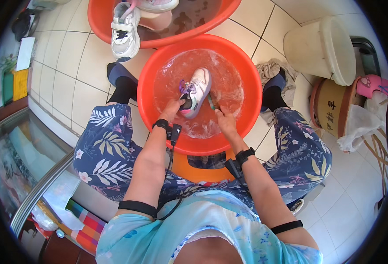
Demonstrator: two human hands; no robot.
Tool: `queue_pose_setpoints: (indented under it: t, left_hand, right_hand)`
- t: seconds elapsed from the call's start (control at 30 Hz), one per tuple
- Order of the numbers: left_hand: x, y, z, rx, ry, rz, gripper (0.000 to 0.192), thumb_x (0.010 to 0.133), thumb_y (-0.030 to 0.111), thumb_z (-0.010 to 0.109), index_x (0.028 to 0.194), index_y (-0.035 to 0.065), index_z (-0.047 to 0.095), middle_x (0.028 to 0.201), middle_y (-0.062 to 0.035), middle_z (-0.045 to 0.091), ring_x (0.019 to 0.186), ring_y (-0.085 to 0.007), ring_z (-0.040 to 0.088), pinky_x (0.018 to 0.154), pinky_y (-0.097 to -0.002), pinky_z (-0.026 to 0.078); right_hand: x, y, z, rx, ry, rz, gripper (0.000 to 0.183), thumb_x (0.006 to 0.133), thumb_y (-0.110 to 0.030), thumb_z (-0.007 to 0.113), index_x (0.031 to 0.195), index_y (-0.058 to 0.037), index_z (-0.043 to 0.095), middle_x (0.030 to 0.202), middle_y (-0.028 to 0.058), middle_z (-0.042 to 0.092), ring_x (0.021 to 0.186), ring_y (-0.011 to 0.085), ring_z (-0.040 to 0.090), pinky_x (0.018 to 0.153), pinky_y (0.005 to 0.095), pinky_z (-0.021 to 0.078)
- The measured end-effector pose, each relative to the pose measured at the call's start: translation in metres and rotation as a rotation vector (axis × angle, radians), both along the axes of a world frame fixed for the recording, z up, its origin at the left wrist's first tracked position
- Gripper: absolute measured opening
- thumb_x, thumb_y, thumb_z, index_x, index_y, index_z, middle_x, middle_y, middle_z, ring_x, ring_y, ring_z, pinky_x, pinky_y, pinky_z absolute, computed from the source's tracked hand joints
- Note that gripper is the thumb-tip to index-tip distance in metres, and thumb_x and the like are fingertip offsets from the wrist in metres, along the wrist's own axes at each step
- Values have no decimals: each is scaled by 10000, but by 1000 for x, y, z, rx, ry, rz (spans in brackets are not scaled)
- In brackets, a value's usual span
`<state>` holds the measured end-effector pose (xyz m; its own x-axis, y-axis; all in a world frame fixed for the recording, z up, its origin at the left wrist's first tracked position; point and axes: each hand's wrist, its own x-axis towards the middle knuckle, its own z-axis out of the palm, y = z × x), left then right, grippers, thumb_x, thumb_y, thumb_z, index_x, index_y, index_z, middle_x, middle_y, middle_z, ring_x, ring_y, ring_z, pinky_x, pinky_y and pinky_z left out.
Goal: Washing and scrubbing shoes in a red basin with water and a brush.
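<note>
A white sneaker (pixel 199 84) with purple laces and a pink heel is tilted over soapy water in a red plastic basin (pixel 251 109). My left hand (pixel 173 108) grips it by the heel opening, toe pointing away from me. In my right hand (pixel 226 119) is a slim brush (pixel 211 101) with a greenish part showing, close beside the sole. Its far end lies low by the shoe, so I cannot tell whether it touches.
Beyond stands a second red basin (pixel 161 44) with water, a stool-like piece and other shoes; a white velcro sneaker (pixel 125 34) rests over its rim. To the right are a whitish bucket (pixel 304 49), a crumpled cloth (pixel 291 84) and a plastic bag (pixel 357 127). A glass cabinet (pixel 38 184) flanks the left.
</note>
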<state>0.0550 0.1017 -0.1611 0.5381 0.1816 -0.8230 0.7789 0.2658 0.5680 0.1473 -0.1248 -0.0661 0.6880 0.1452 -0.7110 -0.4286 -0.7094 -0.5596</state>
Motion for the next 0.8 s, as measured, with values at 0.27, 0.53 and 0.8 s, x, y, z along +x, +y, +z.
queue_pose_setpoints:
  t: [0.27,0.53,0.8]
  left_hand:
    - [25,-22,75,-413,-101,334,368,805,295,631,1082,54,606,1021,-82,650,920,-222,641,781,-415,536]
    - [9,-37,88,-410,-132,369,381,846,337,608,1110,62,601,998,-87,663,865,-213,654,765,-376,529]
    - [-14,-37,89,-286,97,481,640,793,571,646,1249,141,516,1161,-83,598,1032,-254,584,832,-555,426]
  right_hand:
    - [13,-1,50,10,-117,27,561,872,-353,554,1304,1,496,1164,252,599,1114,318,575,948,346,424]
    - [25,-5,155,264,460,0,367,918,-281,528,1175,-26,588,673,40,558,473,113,493,412,251,383]
    - [58,-6,130,140,900,39,295,905,-352,538,734,-124,463,495,-5,357,349,61,296,329,213,188]
